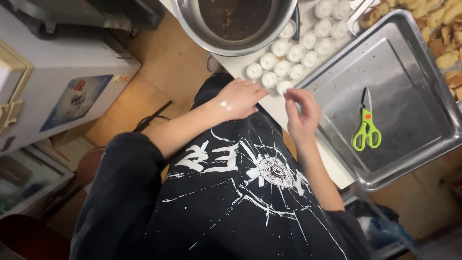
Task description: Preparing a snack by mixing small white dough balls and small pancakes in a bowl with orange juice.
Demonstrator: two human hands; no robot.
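My left hand [240, 98] rests at the near edge of the white table [337, 173], its back towards me and its fingers bent; the palm is hidden. A white smear marks its wrist. My right hand [303, 113] is just to its right, fingertips pinched on the nearest small white round piece [284, 87]. Rows of the same white round pieces [296, 53] run away from both hands across the table.
A large metal bowl [192, 29] of dark liquid stands beyond the pieces. Right of my hands lies a metal tray [414, 62] holding green-handled scissors [366, 130]. Fried golden bits [445, 29] sit at the far right. A white chest appliance [57, 72] stands on the left.
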